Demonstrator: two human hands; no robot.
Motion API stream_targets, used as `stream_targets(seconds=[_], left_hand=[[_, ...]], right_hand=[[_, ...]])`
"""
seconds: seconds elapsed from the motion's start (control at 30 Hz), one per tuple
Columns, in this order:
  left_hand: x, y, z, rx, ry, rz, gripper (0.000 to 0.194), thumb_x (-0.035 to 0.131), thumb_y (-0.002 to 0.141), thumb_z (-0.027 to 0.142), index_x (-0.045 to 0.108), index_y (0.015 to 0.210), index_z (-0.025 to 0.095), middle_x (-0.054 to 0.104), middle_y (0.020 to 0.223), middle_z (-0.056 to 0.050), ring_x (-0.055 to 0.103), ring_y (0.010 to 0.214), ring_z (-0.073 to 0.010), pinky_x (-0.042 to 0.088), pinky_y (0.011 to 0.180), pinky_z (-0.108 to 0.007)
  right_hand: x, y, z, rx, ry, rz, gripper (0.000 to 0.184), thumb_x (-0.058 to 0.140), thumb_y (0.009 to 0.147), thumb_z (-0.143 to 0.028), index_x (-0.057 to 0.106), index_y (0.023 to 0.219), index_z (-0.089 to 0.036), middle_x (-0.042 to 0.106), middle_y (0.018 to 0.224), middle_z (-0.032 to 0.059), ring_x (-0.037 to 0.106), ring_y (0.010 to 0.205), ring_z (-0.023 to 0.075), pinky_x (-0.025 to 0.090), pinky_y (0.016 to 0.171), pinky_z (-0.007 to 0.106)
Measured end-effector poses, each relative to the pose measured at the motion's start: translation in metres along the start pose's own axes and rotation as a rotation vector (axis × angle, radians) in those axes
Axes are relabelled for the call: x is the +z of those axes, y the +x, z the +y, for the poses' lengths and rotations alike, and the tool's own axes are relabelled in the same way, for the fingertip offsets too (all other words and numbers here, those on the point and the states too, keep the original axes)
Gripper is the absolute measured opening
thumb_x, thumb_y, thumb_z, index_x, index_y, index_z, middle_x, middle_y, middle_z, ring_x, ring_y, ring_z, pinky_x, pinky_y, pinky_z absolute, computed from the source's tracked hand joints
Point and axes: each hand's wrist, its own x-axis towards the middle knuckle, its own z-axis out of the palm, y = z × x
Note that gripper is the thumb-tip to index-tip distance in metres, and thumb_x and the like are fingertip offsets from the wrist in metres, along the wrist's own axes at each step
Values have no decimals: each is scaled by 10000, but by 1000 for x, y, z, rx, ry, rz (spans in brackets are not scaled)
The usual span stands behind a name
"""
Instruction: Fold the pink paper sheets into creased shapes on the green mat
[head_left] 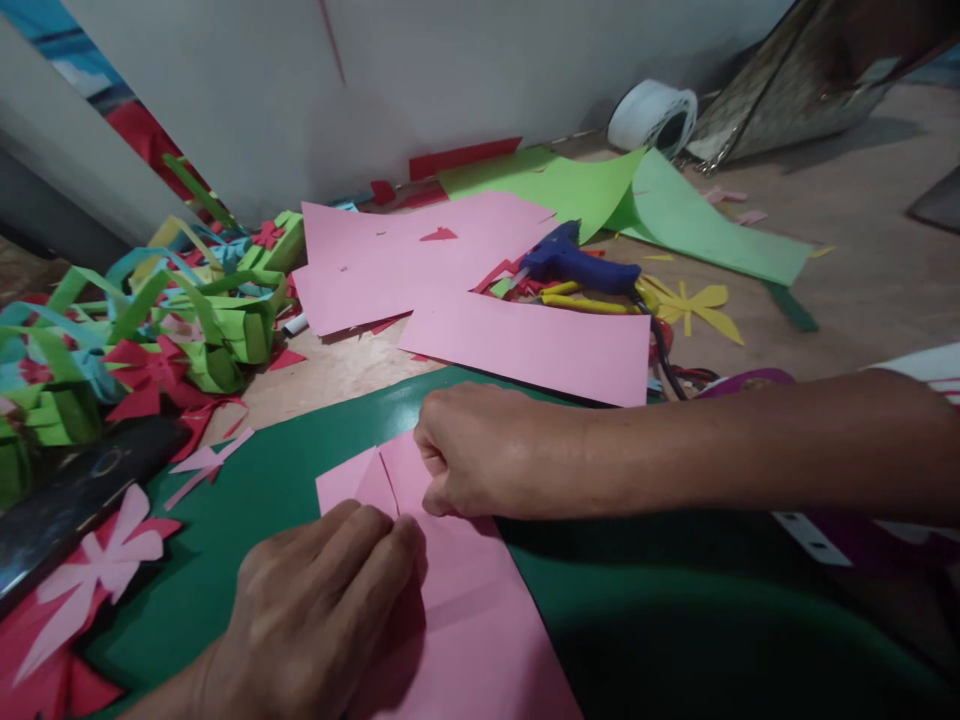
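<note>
A long sheet of pink paper (480,620) lies on a dark green mat, with crease lines and a slit or folded edge near its far end. My left hand (322,600) rests on its left part, fingers bent and pressed together on the paper at the fold. Just beyond, my right hand (480,450) is closed in a fist and bears on the far right part of the same sheet. Whatever its fingers may hold is hidden from view. The two hands are close but do not touch.
Behind the green mat (247,530) lie pink sheets (540,345), green sheets (555,185) and a blue glue gun (581,262). Small green paper baskets (247,325), a dark phone (82,500) and a pink paper flower (101,565) crowd the left. A white roll (645,115) stands by the wall.
</note>
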Motion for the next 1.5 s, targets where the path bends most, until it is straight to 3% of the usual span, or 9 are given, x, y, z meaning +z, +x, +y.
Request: stream_targets(seconds=[0.23,0.57,0.87,1.0,1.2,1.33,1.5], left_hand=[[9,-2,0,-160,-49,25,146,468,925,116,602,962,160,595,666,-4,573,531,-113,375,444,-215],[3,-3,-6,-252,-157,-153,204,459,919,115,617,997,216,617,780,1,583,588,-99,433,506,-199],[5,-1,-10,-180,-158,-64,179,510,898,78,616,1008,171,627,1038,-58,638,881,-145,533,708,-246],[6,2,-13,-144,-166,-38,175,513,891,71,619,994,165,654,1016,-57,649,880,-149,549,731,-254],[-1,-1,-13,-140,-124,-108,189,486,925,111,599,1049,198,658,1076,-64,659,917,-164,548,701,-250],[-4,-9,-13,-51,-62,-65,225,414,953,142,591,1076,208,669,1050,-61,646,789,-166,513,606,-257],[-10,-8,-10,107,39,-64,267,367,944,150,584,1099,125,653,964,-115,620,778,-193,483,629,-294]], right_hand=[[-6,-7,-2,13,-31,-26,38,674,695,-203,644,707,-182,615,591,-23,567,609,142,321,431,219],[0,-10,3,13,-62,0,79,663,650,-197,587,632,-202,551,566,-42,492,555,125,283,421,233],[4,-18,9,22,-78,10,63,673,662,-189,619,636,-207,563,532,-43,505,535,122,283,427,235],[5,-19,10,39,-82,2,81,689,654,-220,611,632,-210,581,550,-34,517,552,131,281,429,239],[3,-22,9,53,-57,-20,51,666,661,-191,620,644,-205,562,538,-36,508,536,126,282,423,239],[2,-23,9,49,-52,-19,80,578,713,-178,631,660,-205,573,581,-16,476,549,132,277,443,248],[3,-22,10,10,-87,31,174,522,787,-208,644,663,-192,569,596,4,412,536,136,258,465,268]])
